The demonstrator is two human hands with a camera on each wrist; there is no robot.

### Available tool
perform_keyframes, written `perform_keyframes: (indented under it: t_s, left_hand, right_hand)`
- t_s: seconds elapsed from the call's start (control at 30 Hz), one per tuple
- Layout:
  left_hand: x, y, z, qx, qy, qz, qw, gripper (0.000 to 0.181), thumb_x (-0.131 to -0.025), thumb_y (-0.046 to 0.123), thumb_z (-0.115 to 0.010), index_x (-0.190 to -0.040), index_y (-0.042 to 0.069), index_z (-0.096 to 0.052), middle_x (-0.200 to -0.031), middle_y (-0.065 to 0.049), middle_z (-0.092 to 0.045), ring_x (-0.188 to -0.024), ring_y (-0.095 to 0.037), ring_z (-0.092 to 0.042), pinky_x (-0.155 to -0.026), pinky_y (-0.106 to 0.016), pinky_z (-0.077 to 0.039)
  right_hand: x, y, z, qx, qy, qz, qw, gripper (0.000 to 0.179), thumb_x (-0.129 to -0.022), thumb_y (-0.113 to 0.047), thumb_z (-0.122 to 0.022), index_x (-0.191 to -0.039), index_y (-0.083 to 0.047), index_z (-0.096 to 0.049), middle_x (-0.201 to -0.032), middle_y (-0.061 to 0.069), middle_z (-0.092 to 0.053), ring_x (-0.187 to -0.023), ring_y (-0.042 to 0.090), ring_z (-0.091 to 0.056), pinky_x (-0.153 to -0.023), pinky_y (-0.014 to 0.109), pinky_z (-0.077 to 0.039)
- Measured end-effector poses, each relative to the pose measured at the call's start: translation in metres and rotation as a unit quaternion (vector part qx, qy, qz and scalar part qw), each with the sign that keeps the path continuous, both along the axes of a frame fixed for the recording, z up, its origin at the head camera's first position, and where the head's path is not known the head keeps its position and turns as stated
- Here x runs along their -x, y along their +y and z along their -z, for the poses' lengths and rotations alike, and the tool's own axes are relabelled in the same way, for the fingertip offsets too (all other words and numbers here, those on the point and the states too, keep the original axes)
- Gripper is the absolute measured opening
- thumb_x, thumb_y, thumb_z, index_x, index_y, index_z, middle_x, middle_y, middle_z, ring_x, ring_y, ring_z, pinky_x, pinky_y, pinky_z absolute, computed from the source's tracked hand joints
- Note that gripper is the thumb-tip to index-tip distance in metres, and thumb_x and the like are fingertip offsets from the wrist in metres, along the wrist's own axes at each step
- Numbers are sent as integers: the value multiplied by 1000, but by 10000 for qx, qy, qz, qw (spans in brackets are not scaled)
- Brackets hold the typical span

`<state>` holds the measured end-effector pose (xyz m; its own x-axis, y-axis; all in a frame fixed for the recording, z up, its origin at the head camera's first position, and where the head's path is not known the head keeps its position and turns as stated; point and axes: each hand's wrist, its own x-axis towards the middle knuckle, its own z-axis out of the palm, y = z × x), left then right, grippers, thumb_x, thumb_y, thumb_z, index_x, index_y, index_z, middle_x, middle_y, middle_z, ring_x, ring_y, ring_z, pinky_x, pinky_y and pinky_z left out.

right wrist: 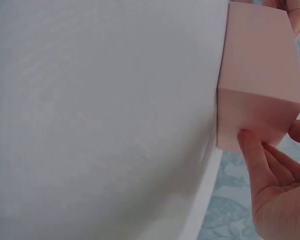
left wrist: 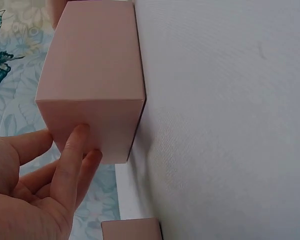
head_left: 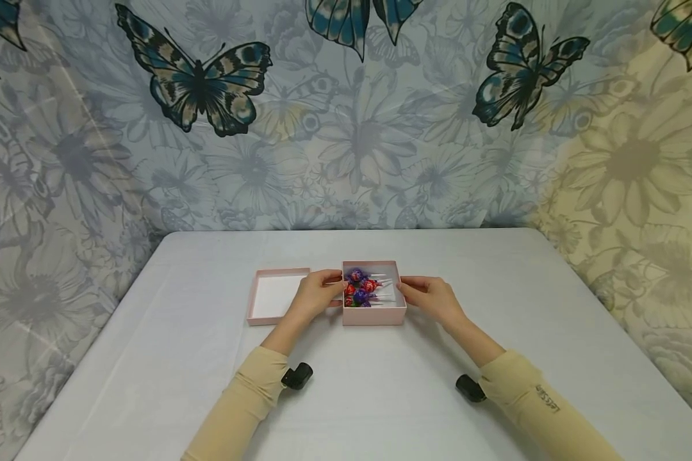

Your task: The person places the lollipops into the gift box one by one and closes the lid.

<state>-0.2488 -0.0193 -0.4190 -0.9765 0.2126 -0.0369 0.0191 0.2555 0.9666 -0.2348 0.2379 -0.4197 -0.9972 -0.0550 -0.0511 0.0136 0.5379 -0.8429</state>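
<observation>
A pink open-topped box (head_left: 373,316) sits on the white table, with several lollipops (head_left: 360,296) inside it. Their wrappers are red and purple, and the white sticks point right. My left hand (head_left: 317,293) holds the box's left side, thumb at the rim and fingers against the wall, as the left wrist view (left wrist: 40,195) shows. On the opposite side my right hand (head_left: 432,298) grips the box the same way, with its thumb at the top edge and its fingertips on the pink side wall (right wrist: 257,117). The box stands level between both hands.
Left of the box lies a pink lid (head_left: 254,298) with its white inside facing up, partly hidden behind my left hand. The white table (head_left: 380,397) ends at a wall covering (head_left: 357,147) with butterflies and flowers. Each wrist carries a black camera (head_left: 297,376).
</observation>
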Motion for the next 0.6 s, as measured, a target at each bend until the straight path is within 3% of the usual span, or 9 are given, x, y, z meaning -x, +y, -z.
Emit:
perform_keyframes:
  t_s: [0.17,0.33,0.47,0.6]
  left_hand:
    - [-4,-10,0,262,173,-62,9995,47,-99,23,-60,-139,-1,-51,-135,-18,-56,-104,-31,-66,-75,-30,-61]
    - [-15,-42,-17,345,336,-274,9985,50,-100,31,-58,-140,2,-51,-137,-16,-55,-108,-31,-65,-79,-31,-60]
    - [-21,-81,-36,524,371,-357,9973,50,-101,31,-57,-141,3,-50,-137,-17,-54,-115,-34,-60,-84,-34,-59]
    - [-20,-119,-44,910,248,-515,9942,52,-101,32,-55,-143,2,-47,-138,-19,-53,-119,-36,-57,-88,-34,-57]
  right_hand:
    - [-1,-4,-9,-366,607,-1,9975,56,-97,-43,-59,-139,-6,-54,-131,15,-60,-116,29,-61,-92,43,-56]
    - [-11,-23,-34,295,853,-162,9958,61,-96,-53,-54,-145,-16,-48,-141,7,-54,-128,25,-51,-104,47,-46]
    - [-20,-55,-51,1294,526,-875,9863,59,-100,-47,-51,-148,-14,-42,-147,9,-47,-133,26,-44,-110,47,-39]
    - [-26,-96,-54,2512,-279,-1390,9575,57,-103,-34,-51,-150,-7,-36,-151,12,-40,-138,25,-38,-113,39,-36]
